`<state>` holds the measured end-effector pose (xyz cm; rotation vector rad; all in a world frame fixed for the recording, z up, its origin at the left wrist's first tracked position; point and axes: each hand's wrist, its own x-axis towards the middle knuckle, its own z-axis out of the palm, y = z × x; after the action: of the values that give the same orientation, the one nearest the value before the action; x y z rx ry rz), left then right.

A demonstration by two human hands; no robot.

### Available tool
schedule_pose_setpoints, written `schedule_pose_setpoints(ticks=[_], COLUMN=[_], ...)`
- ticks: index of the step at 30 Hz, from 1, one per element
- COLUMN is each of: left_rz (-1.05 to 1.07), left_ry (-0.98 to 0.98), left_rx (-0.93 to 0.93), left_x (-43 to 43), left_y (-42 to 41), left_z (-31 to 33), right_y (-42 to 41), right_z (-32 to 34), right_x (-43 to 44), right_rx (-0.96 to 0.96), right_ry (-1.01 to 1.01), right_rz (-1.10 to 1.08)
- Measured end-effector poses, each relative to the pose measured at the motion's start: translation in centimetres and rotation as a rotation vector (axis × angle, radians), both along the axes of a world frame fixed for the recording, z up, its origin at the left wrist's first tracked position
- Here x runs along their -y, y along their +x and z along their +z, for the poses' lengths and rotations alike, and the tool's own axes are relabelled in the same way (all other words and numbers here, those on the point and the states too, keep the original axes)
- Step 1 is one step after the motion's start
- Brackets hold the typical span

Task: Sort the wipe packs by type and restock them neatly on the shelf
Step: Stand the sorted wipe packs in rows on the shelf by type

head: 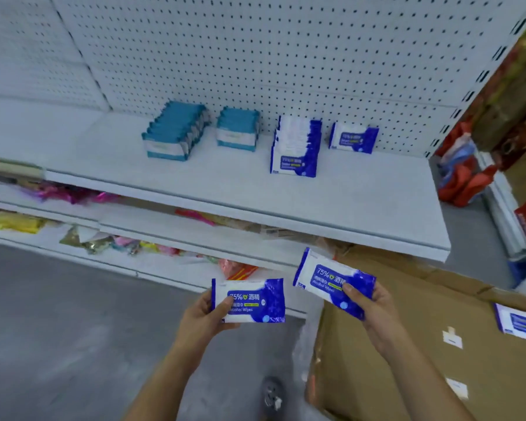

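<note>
Head cam: white pegboard shelf (362,192) fills upper frame. On it, 11 to 1 o'clock: long teal row (173,132), short teal row (238,130), blue row (296,147), lone blue pack (353,138), all upright.

Left hand (199,317), 6 o'clock, pinches left pack (255,299), thumb on front, pack level.

Right hand (374,311), 5 o'clock, pinches right pack (325,275) by its lower end, pack tilted.

Cardboard box (407,344) at 4 o'clock w/ spare blue pack (520,325) lying on it.
</note>
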<state>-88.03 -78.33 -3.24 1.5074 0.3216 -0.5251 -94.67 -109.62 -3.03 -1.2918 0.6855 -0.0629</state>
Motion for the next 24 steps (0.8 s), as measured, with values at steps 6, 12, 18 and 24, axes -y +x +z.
schedule_pose_setpoints(ticks=[6, 12, 18, 24], left_rz=[-0.135, -0.302, -0.478, -0.606], left_ry=[0.020, 0.040, -0.006, -0.056], left_rx=[0.089, 0.116, 0.064, -0.003], left_x=[-0.3, 1.6, 2.8, 6.2], left_y=[9.6, 17.4, 26.5, 33.3], left_z=[4.2, 5.9, 5.4, 5.1], right_y=[7.9, 13.1, 18.7, 24.8], right_z=[3.8, 5.0, 6.1, 5.5], right_x=[1.3, 3.7, 7.1, 8.5], right_rx=[0.054, 0.058, 0.008, -0.055], right_ry=[-0.051, -0.151, -0.273, -0.315], right_rz=[-0.047, -0.188, -0.351, -0.421])
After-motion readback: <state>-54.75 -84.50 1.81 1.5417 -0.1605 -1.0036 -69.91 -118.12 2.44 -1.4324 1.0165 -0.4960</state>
